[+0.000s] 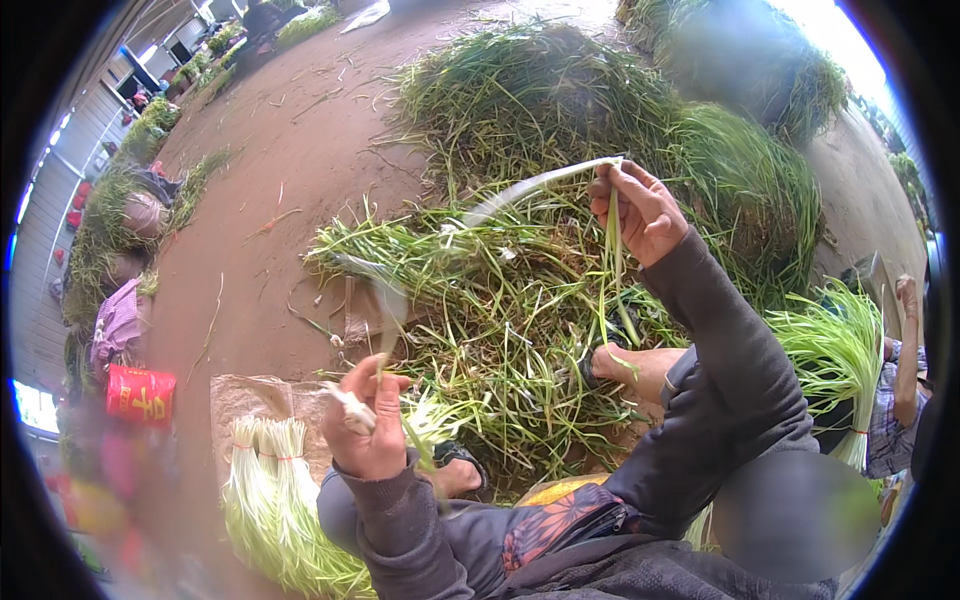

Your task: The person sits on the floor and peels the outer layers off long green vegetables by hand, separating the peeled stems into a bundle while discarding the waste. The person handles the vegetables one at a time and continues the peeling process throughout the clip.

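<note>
My left hand, at lower centre, is closed on a few white-based green garlic stalks, whose tops hang over my wrist. Farther out and to the right, my right hand pinches a stripped leaf between thumb and fingertips. From those fingertips a pale strip stretches leftward, blurred at its far end. Below both hands spreads a tangled litter of leaves and stalks. Beside my left knee lie several trimmed bundles, white ends away from me, tied with red bands.
A tall heap of unpeeled green plants stands ahead. The bundles rest by a brown woven sack. At right, another person's arm shows beside a banded bundle. A red bag with writing lies at left.
</note>
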Motion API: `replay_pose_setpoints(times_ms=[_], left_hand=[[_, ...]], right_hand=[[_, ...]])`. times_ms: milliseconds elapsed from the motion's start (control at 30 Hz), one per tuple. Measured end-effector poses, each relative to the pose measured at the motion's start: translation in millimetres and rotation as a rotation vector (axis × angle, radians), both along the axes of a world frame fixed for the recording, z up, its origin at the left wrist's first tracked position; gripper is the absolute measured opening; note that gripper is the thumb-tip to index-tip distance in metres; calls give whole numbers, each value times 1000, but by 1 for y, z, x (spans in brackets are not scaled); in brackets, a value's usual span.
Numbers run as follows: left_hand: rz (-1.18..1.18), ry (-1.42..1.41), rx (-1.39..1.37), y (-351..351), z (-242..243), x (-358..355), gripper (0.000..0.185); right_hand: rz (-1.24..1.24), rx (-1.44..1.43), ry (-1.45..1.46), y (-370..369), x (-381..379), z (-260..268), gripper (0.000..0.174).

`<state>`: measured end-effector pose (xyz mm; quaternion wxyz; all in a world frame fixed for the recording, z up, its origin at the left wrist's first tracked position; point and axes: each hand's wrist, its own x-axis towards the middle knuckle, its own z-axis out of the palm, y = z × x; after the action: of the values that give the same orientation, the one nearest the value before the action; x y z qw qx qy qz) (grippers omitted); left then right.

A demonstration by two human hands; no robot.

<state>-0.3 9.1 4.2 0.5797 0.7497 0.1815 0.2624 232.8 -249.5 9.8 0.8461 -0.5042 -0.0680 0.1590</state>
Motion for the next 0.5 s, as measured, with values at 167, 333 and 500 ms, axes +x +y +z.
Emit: replay_pose_setpoints(times_ms=[167,333,500], left_hand=[[-228,272,267,3,-3,0,30],[-161,176,257,7,2,-6,36],[-100,121,93,10,5,-16,14]], right_hand=[[385,-581,-596,8,-15,-11,11],[1005,-1362,-1119,27,-33,-27,36],[596,-1199,-533,13,40,-61,31]])
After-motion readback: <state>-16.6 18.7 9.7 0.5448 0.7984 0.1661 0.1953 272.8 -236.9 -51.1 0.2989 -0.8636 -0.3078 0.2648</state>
